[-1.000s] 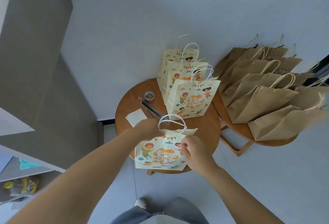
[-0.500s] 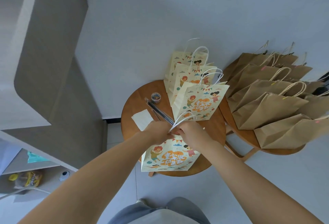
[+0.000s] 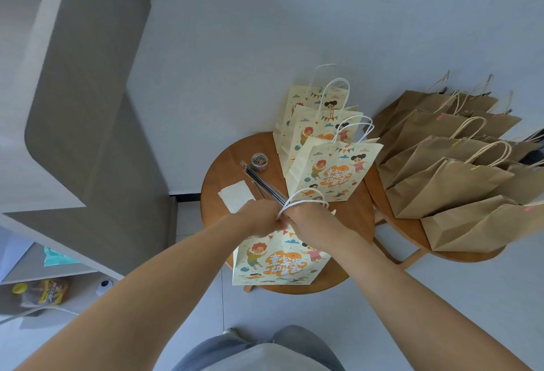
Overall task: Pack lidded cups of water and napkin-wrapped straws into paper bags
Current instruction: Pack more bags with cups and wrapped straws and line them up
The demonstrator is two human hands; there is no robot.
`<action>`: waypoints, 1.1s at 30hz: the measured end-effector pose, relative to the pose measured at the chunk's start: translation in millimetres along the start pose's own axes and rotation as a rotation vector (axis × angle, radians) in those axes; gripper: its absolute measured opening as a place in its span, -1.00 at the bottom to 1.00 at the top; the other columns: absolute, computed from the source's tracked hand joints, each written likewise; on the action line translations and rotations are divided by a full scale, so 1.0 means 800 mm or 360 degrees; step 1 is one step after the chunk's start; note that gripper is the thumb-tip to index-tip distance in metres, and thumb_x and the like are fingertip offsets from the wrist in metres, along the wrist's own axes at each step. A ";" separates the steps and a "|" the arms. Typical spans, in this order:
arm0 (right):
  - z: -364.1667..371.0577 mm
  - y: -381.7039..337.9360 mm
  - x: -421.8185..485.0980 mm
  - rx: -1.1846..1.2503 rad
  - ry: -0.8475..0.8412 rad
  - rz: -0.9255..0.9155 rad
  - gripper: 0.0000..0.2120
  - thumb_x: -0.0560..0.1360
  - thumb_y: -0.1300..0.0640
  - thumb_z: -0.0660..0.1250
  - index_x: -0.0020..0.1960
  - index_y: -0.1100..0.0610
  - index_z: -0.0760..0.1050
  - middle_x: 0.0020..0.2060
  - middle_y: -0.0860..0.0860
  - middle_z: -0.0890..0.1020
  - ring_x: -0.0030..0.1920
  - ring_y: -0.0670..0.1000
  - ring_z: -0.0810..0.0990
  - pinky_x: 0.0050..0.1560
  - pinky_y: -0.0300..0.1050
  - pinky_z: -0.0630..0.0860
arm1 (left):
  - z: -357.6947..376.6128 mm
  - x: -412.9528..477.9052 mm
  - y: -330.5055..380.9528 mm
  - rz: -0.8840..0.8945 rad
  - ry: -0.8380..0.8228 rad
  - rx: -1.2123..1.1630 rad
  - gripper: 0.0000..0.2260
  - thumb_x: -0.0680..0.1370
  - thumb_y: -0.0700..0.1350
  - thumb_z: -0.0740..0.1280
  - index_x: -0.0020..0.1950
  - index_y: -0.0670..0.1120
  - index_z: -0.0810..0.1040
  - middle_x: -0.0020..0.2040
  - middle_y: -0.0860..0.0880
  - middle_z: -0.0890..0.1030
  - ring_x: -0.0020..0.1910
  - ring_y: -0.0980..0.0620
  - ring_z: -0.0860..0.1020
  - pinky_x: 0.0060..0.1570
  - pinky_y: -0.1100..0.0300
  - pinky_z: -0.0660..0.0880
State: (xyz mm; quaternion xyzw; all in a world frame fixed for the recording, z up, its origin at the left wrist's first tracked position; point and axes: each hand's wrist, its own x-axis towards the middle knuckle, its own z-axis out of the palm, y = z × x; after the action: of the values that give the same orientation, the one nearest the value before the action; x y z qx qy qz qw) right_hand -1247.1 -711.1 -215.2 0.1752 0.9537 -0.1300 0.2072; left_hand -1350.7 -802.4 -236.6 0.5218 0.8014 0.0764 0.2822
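Note:
A cream cartoon-printed paper bag (image 3: 276, 261) stands at the near edge of the round wooden table (image 3: 350, 217). My left hand (image 3: 259, 219) and my right hand (image 3: 309, 222) meet at the bag's top edge and pinch it together, with its white cord handles (image 3: 306, 198) looping over my right hand. Three more printed bags (image 3: 329, 164) stand at the back of the table. A pack of black straws (image 3: 263, 183) and a white napkin (image 3: 235, 195) lie left of them. No cup is visible.
A small jar of coloured paper clips (image 3: 259, 162) sits near the straws. Several brown paper bags (image 3: 447, 176) crowd a second wooden table (image 3: 418, 238) on the right. A grey shelf unit (image 3: 53, 270) stands at the left, a wall behind.
My hands came together from the bag's two sides to its top middle, closing the opening. The handles now lie over my right hand.

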 end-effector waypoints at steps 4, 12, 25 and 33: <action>-0.004 0.006 -0.005 -0.0007 0.0054 0.0002 -0.65 0.64 0.20 0.06 0.41 0.12 0.32 0.28 0.03 0.48 0.26 0.00 0.46 0.18 -0.29 0.32 | 0.000 0.000 0.001 0.0015 -0.0015 -0.0011 -0.72 0.60 0.03 0.24 0.18 -0.11 0.57 0.06 -0.08 0.61 0.02 -0.06 0.56 0.06 0.11 0.45; -0.002 0.003 -0.002 -0.0010 -0.0005 -0.0036 -0.64 0.62 0.21 0.11 0.40 0.08 0.36 0.26 0.03 0.52 0.21 0.04 0.52 0.19 -0.17 0.43 | 0.002 -0.002 0.001 0.0009 0.0014 -0.0057 -0.74 0.60 0.02 0.25 0.15 -0.10 0.57 0.03 -0.08 0.62 0.00 -0.04 0.56 0.03 0.14 0.44; -0.006 0.002 -0.006 0.0083 -0.0050 -0.0013 -0.71 0.60 0.21 0.12 0.27 0.15 0.48 0.13 0.11 0.58 0.10 0.13 0.56 0.09 -0.06 0.49 | 0.007 -0.002 0.010 -0.0005 0.0043 0.0001 -0.70 0.60 0.07 0.23 0.12 -0.11 0.60 -0.02 -0.08 0.64 -0.07 -0.04 0.58 0.03 0.11 0.52; 0.000 0.021 -0.019 0.0410 0.0166 -0.0012 -0.71 0.61 0.15 0.14 0.26 0.07 0.53 0.14 0.02 0.61 0.10 0.00 0.57 0.14 -0.17 0.49 | 0.007 0.006 0.009 0.0012 -0.0019 0.0016 -0.70 0.60 0.05 0.22 0.16 -0.09 0.59 0.01 -0.07 0.64 -0.03 -0.05 0.59 0.09 0.06 0.52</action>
State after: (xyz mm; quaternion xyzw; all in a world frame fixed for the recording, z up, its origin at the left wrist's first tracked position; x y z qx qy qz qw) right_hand -1227.5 -699.9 -211.6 0.2032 0.9392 -0.2428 0.1327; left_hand -1343.8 -795.8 -240.2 0.5266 0.7982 0.0705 0.2840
